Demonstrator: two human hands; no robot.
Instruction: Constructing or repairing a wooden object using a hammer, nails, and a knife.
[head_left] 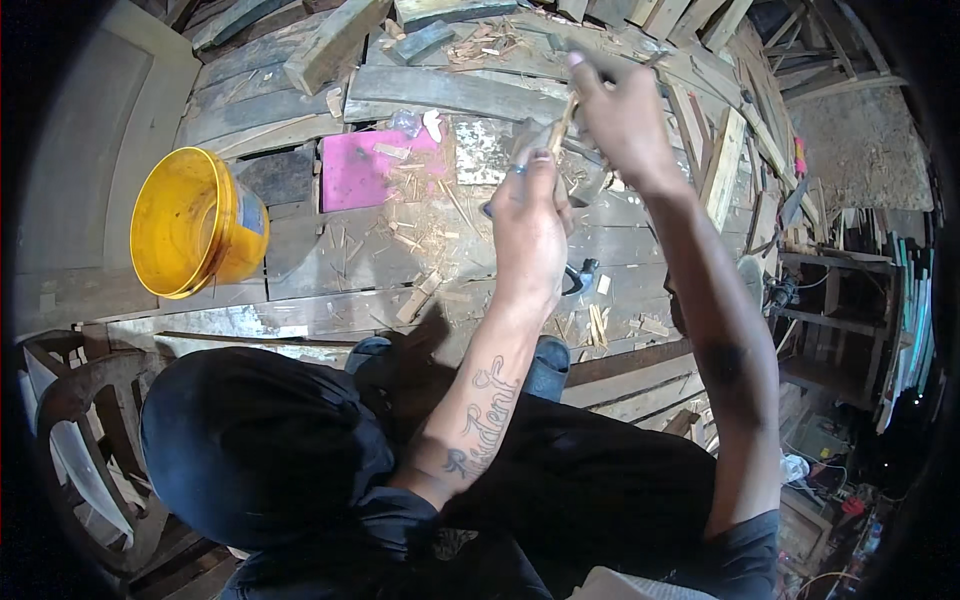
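This looks like a rough woodworking workshop. Old boards (300,235) fill the middle of the frame, littered with chips (485,45) at the top centre and splinters (345,248) near the middle. A thick beam (335,45) lies at the upper left, and offcuts (725,165) crowd the upper right. A hammer (582,277) sits just below centre. At the right edge, a dark shelf (835,325) stands beside upright pale strips (915,330), with jumbled clutter (825,470) at the lower right.
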